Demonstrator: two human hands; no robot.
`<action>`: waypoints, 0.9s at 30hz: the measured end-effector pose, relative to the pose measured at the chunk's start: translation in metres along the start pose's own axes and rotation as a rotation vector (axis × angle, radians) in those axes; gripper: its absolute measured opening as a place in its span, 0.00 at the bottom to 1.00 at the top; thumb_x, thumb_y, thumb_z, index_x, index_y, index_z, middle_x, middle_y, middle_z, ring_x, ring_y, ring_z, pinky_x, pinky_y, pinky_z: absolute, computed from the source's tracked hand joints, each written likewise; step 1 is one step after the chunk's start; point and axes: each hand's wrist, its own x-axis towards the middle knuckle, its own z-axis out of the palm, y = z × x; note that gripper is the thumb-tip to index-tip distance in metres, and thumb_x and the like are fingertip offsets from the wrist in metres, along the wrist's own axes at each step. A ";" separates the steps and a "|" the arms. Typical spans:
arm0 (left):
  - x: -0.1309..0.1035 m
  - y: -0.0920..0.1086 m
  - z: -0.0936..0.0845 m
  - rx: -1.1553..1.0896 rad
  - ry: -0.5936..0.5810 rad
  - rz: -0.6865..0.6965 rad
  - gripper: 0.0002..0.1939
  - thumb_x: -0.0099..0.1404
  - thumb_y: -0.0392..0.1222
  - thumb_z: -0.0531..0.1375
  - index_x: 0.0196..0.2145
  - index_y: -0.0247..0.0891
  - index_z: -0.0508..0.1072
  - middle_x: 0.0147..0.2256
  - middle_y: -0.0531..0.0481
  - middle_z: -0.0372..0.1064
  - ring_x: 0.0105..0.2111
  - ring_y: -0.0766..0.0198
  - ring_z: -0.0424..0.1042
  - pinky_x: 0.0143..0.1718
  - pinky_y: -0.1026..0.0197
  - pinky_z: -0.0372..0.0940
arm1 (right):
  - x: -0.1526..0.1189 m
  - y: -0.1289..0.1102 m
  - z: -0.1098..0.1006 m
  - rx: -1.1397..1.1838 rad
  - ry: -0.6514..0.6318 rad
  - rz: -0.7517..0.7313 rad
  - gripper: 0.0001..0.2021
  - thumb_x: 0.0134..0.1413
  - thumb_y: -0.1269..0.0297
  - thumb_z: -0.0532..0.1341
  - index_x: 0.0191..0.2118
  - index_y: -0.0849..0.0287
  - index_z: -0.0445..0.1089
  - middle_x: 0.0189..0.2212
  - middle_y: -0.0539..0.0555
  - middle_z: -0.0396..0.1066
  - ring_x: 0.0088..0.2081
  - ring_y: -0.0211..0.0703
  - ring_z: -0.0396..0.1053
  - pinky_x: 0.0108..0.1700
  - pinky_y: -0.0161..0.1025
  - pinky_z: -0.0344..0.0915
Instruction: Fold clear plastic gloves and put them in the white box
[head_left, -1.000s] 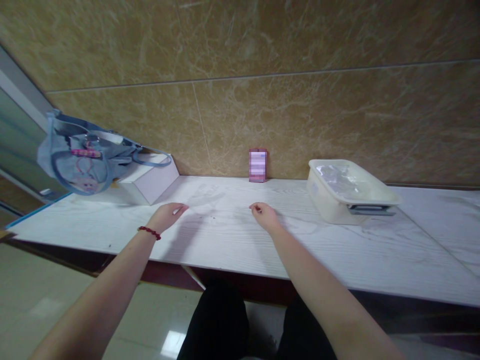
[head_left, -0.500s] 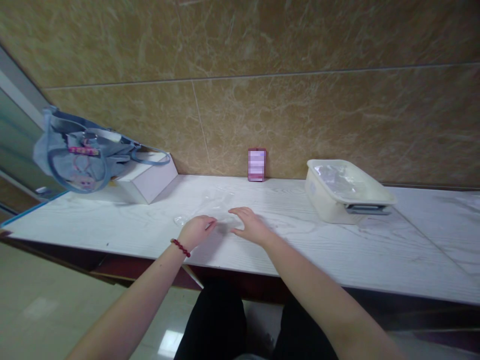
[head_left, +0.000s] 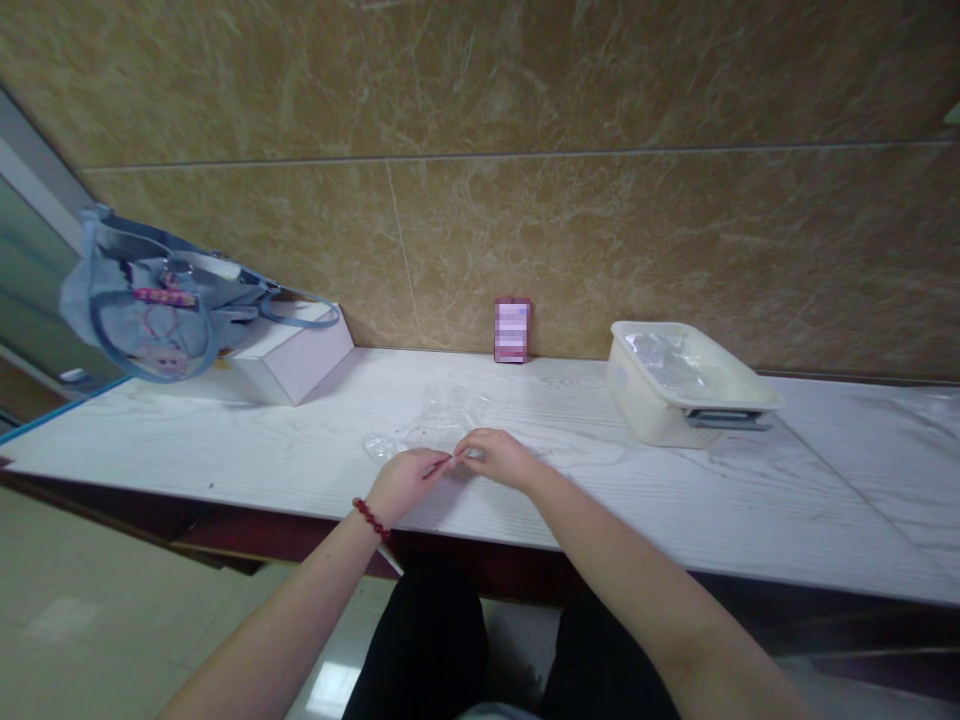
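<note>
A clear, crumpled plastic bag [head_left: 429,428] lies on the white wood-grain table [head_left: 225,450], just beyond my hands. My left hand [head_left: 403,482], with a red bead bracelet on its wrist, and my right hand [head_left: 495,457] meet fingertip to fingertip near the table's front edge. Both pinch the bag's near edge. A thin reddish strip [head_left: 436,466] shows between the fingers of my left hand; what it is I cannot tell.
A blue bag [head_left: 150,305] leans on a white box [head_left: 296,352] at the far left. A small pink box [head_left: 513,330] stands against the marble wall. A cream tub [head_left: 645,400] holding clear plastic sits at right on a dark flat thing [head_left: 727,420].
My hands were apart on the table; they have come together and drawn back towards the front edge. The clear bag has gathered up between them, and both hands have closed on its edge.
</note>
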 end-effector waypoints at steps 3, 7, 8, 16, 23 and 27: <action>-0.008 -0.005 0.004 0.040 0.035 -0.015 0.18 0.58 0.51 0.51 0.39 0.38 0.72 0.37 0.47 0.71 0.36 0.61 0.69 0.39 0.62 0.61 | -0.001 -0.001 -0.004 -0.026 -0.029 0.028 0.05 0.47 0.71 0.57 0.31 0.60 0.69 0.29 0.52 0.70 0.33 0.36 0.66 0.37 0.32 0.60; -0.021 -0.020 0.002 0.067 0.039 -0.033 0.15 0.60 0.45 0.49 0.36 0.39 0.72 0.36 0.48 0.71 0.36 0.61 0.69 0.40 0.61 0.61 | -0.009 0.000 -0.009 -0.077 -0.023 0.105 0.04 0.46 0.71 0.57 0.30 0.61 0.69 0.29 0.53 0.70 0.32 0.36 0.66 0.35 0.32 0.60; -0.024 -0.023 0.001 0.058 0.039 -0.041 0.15 0.60 0.45 0.48 0.36 0.39 0.72 0.36 0.48 0.71 0.36 0.61 0.69 0.40 0.61 0.61 | -0.013 0.000 -0.010 -0.081 -0.027 0.118 0.04 0.46 0.71 0.57 0.30 0.61 0.69 0.28 0.53 0.70 0.32 0.36 0.66 0.35 0.32 0.60; -0.034 -0.013 -0.026 -0.109 -0.188 0.052 0.17 0.59 0.51 0.49 0.35 0.40 0.73 0.35 0.52 0.72 0.35 0.65 0.69 0.38 0.65 0.61 | -0.040 -0.014 -0.033 -0.099 -0.109 0.102 0.06 0.48 0.70 0.56 0.32 0.58 0.69 0.29 0.51 0.70 0.32 0.36 0.66 0.35 0.32 0.60; 0.003 0.015 -0.075 -0.224 -0.179 0.005 0.17 0.57 0.51 0.49 0.33 0.40 0.72 0.32 0.53 0.72 0.33 0.66 0.69 0.35 0.67 0.61 | -0.031 -0.038 -0.083 0.017 -0.039 0.149 0.06 0.48 0.65 0.55 0.31 0.59 0.68 0.26 0.50 0.69 0.28 0.34 0.66 0.29 0.31 0.63; 0.043 0.029 -0.112 -0.218 -0.308 -0.008 0.17 0.55 0.53 0.51 0.33 0.41 0.71 0.31 0.52 0.72 0.32 0.65 0.68 0.27 0.68 0.60 | -0.004 -0.044 -0.120 0.100 -0.005 0.240 0.07 0.47 0.63 0.56 0.31 0.60 0.67 0.23 0.49 0.66 0.24 0.32 0.64 0.20 0.27 0.61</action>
